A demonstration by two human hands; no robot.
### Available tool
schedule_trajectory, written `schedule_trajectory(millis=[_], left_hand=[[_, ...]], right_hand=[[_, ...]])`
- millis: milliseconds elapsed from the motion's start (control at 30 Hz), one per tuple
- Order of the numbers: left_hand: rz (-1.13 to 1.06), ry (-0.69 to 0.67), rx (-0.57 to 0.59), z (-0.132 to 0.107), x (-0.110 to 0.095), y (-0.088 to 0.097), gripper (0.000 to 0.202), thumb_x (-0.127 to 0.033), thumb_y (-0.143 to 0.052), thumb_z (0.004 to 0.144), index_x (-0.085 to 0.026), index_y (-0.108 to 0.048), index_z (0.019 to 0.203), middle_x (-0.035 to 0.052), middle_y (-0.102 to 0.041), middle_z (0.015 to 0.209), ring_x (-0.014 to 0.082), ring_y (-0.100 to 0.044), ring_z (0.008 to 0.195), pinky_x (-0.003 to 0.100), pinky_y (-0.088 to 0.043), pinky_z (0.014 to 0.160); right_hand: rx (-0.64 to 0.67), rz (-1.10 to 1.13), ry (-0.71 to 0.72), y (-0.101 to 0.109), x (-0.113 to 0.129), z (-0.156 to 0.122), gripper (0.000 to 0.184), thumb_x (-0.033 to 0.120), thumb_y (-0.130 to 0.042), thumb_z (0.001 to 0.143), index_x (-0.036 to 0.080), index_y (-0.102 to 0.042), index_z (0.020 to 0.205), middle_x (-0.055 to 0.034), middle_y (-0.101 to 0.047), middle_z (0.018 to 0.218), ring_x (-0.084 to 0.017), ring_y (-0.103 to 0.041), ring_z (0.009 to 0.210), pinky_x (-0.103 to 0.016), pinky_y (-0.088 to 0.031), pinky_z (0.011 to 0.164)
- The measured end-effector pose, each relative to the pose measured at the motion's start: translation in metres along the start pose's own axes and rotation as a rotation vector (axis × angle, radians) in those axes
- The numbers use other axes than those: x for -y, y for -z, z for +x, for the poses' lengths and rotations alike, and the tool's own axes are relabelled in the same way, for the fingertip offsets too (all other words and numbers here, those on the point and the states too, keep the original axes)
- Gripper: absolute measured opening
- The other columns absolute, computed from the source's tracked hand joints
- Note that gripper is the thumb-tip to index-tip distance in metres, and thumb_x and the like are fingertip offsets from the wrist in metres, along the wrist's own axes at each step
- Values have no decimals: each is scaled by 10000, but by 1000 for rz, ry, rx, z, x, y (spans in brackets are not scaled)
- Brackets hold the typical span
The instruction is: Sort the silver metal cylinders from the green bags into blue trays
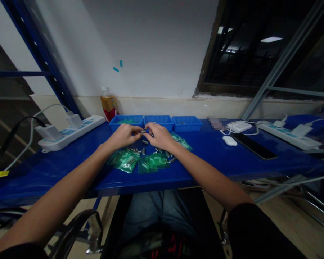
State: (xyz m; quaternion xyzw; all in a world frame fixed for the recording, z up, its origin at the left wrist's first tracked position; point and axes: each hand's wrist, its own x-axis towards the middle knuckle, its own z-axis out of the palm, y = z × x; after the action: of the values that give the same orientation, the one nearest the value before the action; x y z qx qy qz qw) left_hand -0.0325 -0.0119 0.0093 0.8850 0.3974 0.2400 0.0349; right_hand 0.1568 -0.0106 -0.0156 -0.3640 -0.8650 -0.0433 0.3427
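Head view: hands (125,136) (160,136), illegible bottle label (110,114)

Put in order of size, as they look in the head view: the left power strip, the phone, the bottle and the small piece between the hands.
1. Left power strip
2. Phone and bottle: too alike to rank surely
3. Small piece
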Motion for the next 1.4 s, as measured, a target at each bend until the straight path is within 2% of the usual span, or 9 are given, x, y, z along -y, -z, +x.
schedule_trajectory(millis=[133,233,433,667,1000,1100,1233,1333,1400], left_hand=[[-32,-8,41,-1,1,0,382,-364,-481,819,-95,-717,952,37,-691,667,163,-598,585,217,-367,543],[-93,6,48,-1,1,-2,390,-362,-494,807,-83,-712,972,38,-692,683,167,-607,615,209,-380,562],[-167,28,67,0,2,-4,322,-316,-519,759,-89,-717,873,0,-634,604,135,-556,570,189,-365,543],[-110,5,122,-1,2,-6,275,-266,-488,744,-88,-696,777,-42,-486,497,87,-427,478,181,-292,491],[-69,-12,135,-2,3,-5,234,-262,-493,726,-98,-655,684,-49,-452,471,75,-373,456,190,-240,460],[-56,5,97,-2,3,-3,277,-292,-494,767,-96,-689,794,-32,-516,484,91,-437,459,193,-275,467],[-80,-6,17,-2,-2,0,358,-370,-502,819,-123,-662,1022,32,-681,704,154,-597,619,220,-402,588],[-99,-1,-22,-2,-4,2,426,-419,-509,827,-144,-603,1139,33,-697,757,173,-625,678,244,-432,650],[-81,6,-31,-1,0,5,410,-410,-495,833,-151,-599,1134,33,-695,764,175,-624,686,253,-434,663]], right_hand=[[15,47,90,3,-3,0,160,143,-518,857,179,-526,1013,-52,-598,949,-180,-532,899,-286,-402,795],[33,47,122,4,-4,1,154,102,-479,864,170,-534,989,-68,-595,985,-187,-519,974,-295,-396,843],[69,-64,166,5,-4,1,129,140,-500,881,174,-560,991,-73,-589,972,-197,-510,959,-311,-389,833],[119,-233,245,7,-2,1,120,147,-500,889,165,-583,973,-65,-583,929,-201,-513,896,-316,-376,773],[115,-154,234,3,-1,1,119,158,-495,896,160,-584,975,-81,-597,958,-205,-515,936,-327,-382,823],[66,-62,190,4,-4,1,110,158,-505,891,167,-579,972,-79,-598,968,-201,-520,954,-327,-385,846],[-15,41,88,4,-6,1,123,232,-474,922,169,-579,915,-62,-586,907,-180,-535,893,-293,-397,814],[-36,43,46,5,-4,2,200,253,-417,945,164,-571,854,-52,-571,849,-167,-537,846,-278,-392,793],[-50,28,39,9,-4,4,229,264,-398,950,166,-563,825,-49,-568,828,-166,-536,828,-274,-387,776]])
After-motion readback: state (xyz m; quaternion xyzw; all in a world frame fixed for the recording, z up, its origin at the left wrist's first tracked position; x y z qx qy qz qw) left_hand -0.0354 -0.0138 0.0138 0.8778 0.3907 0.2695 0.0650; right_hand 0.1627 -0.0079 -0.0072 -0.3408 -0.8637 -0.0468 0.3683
